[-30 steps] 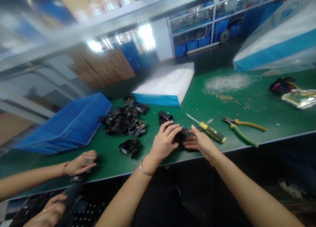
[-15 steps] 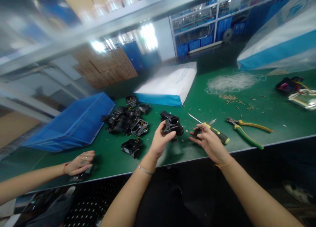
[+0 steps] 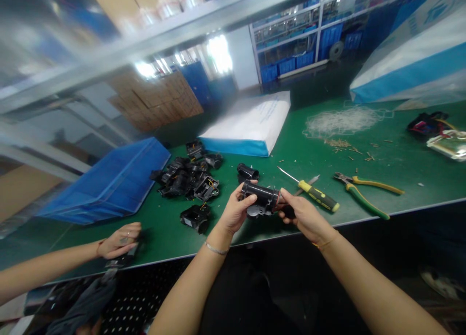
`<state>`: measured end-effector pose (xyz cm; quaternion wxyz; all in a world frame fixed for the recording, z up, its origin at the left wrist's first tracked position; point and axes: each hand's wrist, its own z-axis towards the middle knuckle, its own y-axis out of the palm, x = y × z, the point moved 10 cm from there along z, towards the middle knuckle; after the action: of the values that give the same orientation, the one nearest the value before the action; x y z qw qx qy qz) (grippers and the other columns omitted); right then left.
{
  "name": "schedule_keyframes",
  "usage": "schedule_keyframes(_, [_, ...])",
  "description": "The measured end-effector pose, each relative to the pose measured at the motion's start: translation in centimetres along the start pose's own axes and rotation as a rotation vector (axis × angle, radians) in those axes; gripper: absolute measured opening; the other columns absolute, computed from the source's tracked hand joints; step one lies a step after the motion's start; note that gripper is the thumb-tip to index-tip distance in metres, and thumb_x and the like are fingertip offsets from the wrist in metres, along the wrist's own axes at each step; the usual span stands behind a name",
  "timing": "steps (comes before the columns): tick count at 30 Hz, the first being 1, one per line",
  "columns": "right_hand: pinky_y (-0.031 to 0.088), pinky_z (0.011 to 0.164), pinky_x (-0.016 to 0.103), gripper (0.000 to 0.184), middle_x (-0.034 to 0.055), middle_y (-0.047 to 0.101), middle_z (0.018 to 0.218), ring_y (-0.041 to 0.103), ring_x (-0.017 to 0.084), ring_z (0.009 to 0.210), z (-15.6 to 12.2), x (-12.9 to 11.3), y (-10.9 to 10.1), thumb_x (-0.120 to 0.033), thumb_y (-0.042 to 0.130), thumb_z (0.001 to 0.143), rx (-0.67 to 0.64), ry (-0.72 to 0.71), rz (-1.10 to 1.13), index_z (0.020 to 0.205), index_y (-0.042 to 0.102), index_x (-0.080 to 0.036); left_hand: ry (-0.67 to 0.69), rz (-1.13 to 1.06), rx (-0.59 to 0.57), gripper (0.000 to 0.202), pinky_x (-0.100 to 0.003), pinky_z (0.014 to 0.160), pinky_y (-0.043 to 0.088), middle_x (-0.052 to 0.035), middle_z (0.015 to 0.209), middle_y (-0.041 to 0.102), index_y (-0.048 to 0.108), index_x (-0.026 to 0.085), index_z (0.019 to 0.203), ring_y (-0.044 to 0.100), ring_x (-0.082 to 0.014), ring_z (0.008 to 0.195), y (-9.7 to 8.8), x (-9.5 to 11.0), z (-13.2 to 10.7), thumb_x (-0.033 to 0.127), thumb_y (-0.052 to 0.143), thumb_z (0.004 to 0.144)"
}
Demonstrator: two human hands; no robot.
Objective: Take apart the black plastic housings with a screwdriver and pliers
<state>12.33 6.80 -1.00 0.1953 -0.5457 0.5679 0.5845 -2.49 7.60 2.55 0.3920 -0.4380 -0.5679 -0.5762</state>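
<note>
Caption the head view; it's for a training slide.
The left hand and right hand hold a black cylindrical part over the green bench, beside screwdriver, pliers and piled black parts.

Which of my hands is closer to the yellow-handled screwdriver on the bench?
Right. The right hand is just on the near side of the screwdriver, gripping the right end of the black part. The left hand grips its left end, farther away.

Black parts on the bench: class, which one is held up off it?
The tube-shaped part held between the left hand and right hand; the rest lie on the bench, most in a pile by the blue bin.
</note>
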Motion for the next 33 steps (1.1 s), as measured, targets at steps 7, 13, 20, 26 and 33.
schedule_keyframes(7, [0.034, 0.047, 0.020, 0.045, 0.0055, 0.065, 0.083, 0.046, 0.011, 0.065, -0.1, -2.0, -2.3, -0.053, 0.068, 0.075, 0.115, -0.145, -0.211, 0.100, 0.074, -0.015, 0.085, 0.118, 0.051, 0.049, -0.024, 0.082, 0.046, -0.0025, 0.098, 0.065, 0.064, 0.019, 0.111, 0.059, -0.0147, 0.089, -0.4, 0.9, 0.2, 0.022, 0.081, 0.064])
schedule_keyframes(13, [0.031, 0.048, 0.023, 0.047, -0.0008, 0.058, 0.062, 0.039, 0.009, 0.053, -0.3, -2.2, -1.9, -0.047, 0.070, 0.076, 0.091, -0.216, -0.326, 0.110, 0.072, -0.015, 0.081, 0.108, 0.075, 0.047, -0.025, 0.080, 0.047, -0.0018, 0.095, 0.065, 0.065, 0.019, 0.108, 0.059, -0.0142, 0.086, -0.4, 1.0, 0.2, 0.023, 0.081, 0.064])
schedule_keyframes(20, [0.046, 0.076, 0.035, 0.033, 0.0058, 0.066, 0.090, 0.057, 0.019, 0.079, -1.5, -4.3, -1.3, -0.034, 0.076, 0.071, 0.157, -0.505, -0.513, 0.101, 0.073, -0.020, 0.016, 0.053, 0.067, 0.045, -0.026, 0.078, 0.049, -0.0028, 0.092, 0.067, 0.065, 0.017, 0.107, 0.062, -0.0150, 0.081, -0.8, 0.0, 0.3, 0.026, 0.080, 0.066])
schedule_keyframes(26, [0.049, 0.083, 0.038, 0.062, 0.0110, 0.058, 0.121, 0.058, 0.022, 0.092, -3.1, -5.8, -1.3, -0.036, 0.073, 0.075, 0.285, -0.760, -0.632, 0.132, 0.052, -0.022, -0.047, -0.031, 0.088, 0.045, -0.027, 0.076, 0.051, -0.0027, 0.092, 0.069, 0.065, 0.018, 0.108, 0.064, -0.0153, 0.080, -1.0, -0.6, 0.4, 0.029, 0.079, 0.067])
schedule_keyframes(33, [0.049, 0.065, 0.031, 0.038, 0.0054, 0.067, 0.081, 0.059, 0.018, 0.069, -1.1, -3.7, -0.4, -0.048, 0.059, 0.085, 0.133, -0.459, -0.600, 0.102, 0.071, -0.016, -0.029, 0.002, 0.071, 0.044, -0.025, 0.074, 0.050, -0.0021, 0.089, 0.069, 0.066, 0.017, 0.106, 0.064, -0.0145, 0.078, -0.7, -0.5, 0.4, 0.024, 0.080, 0.065])
